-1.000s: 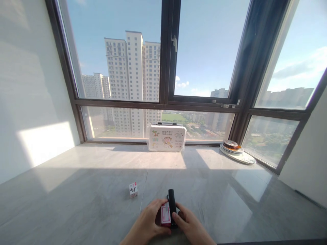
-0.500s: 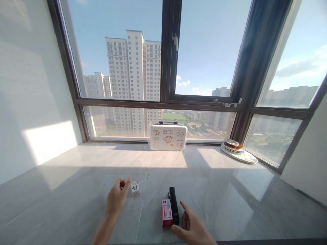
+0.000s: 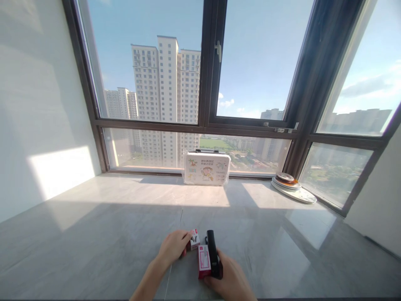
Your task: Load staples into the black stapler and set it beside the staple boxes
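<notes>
"Closed on the small white box (image 3: 195, 240), our left hand (image 3: 173, 246) has thumb and fingers together on its left side, at nine o'clock if we take the black stapler (image 3: 213, 253) as the centre of our dial."

"And where do we find that small box itself?"

"At ten o'clock, just beside the stapler's far half, its dark printed picture facing up at us. We cannot tell whether it is lifted or resting on the stone sill (image 3: 94, 251)."

"What about our right hand (image 3: 230, 271)?"

"At four o'clock, curled about the stapler's near end. We have fingers along its right side and the thumb by the near end of the pink-and-white box (image 3: 204, 261). How firmly we clamp there, we cannot tell, as the palm hides part of it."

"So that pink-and-white box sits at eight o'clock?"

"Yes, side by side with the stapler, its label up, and the stapler points away from us toward twelve."

"What else do we see further off?"

"A white printed case (image 3: 207, 169) stands upright at twelve, before the window, and a stack of plates (image 3: 291, 193) lies at two, in the corner."
</notes>
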Motion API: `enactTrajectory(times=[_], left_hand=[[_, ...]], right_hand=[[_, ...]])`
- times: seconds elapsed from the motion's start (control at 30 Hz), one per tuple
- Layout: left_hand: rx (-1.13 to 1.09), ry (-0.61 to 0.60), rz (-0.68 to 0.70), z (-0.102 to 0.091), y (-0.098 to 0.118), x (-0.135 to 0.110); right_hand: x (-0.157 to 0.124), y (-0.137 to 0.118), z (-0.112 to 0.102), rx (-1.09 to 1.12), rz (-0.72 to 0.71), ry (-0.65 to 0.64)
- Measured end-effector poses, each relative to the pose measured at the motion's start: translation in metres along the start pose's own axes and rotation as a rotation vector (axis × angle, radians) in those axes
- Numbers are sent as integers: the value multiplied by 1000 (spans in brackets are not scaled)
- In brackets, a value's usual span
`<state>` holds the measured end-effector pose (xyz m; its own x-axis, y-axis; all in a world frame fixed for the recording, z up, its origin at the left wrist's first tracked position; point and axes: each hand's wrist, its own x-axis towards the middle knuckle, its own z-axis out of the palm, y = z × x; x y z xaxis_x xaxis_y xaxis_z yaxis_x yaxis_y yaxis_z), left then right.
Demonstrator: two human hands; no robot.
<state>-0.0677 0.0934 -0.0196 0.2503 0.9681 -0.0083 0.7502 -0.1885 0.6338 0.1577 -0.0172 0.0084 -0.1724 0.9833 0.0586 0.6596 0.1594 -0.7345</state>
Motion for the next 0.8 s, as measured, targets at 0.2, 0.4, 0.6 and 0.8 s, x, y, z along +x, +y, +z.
enactTrajectory(times=[0.2, 0.4, 0.6, 0.8], left_hand=[[-43, -147, 74, -1, 13, -1], [-156, -308, 30, 0, 11, 0], [-295, -547, -84, 27, 34, 27], [-320, -591, -137, 98, 111, 71]], right_hand=[[8, -3, 1, 39, -51, -23], [13, 4, 3, 87, -57, -52], [12, 29, -22, 141, -49, -69], [0, 96, -92, 234, 17, -45]])
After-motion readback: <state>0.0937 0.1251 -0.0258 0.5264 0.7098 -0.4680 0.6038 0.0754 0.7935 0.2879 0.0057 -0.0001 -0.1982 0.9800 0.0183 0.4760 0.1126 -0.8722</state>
